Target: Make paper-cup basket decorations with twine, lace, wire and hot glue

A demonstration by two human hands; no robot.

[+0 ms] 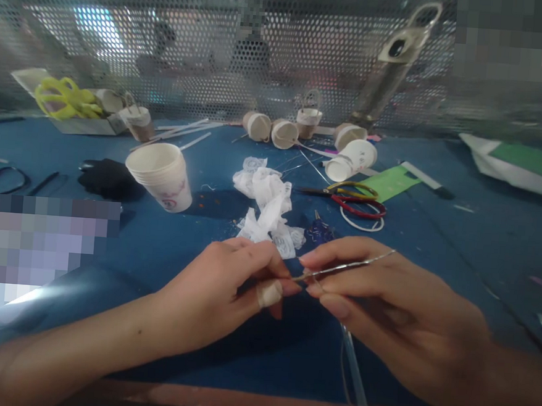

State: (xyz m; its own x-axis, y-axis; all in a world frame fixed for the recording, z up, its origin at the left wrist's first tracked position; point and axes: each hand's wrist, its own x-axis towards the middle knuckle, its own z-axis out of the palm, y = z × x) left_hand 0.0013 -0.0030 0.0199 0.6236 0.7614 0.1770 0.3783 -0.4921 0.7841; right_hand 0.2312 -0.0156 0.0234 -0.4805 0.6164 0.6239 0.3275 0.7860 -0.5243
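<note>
My left hand and my right hand meet over the blue table, fingertips almost touching. The right hand pinches a thin silvery wire or needle that slants up to the right; a thin pale strand hangs below it toward the table edge. The left hand's fingers are pinched together at the wire's left end, with a bandage on one fingertip. Just beyond the hands lies crumpled white lace.
A stack of white paper cups stands left of the lace. Scissors with red and yellow handles lie to the right near a green paper sheet. Several small cup baskets sit at the back before a perforated metal screen. Yellow scissors lie far left.
</note>
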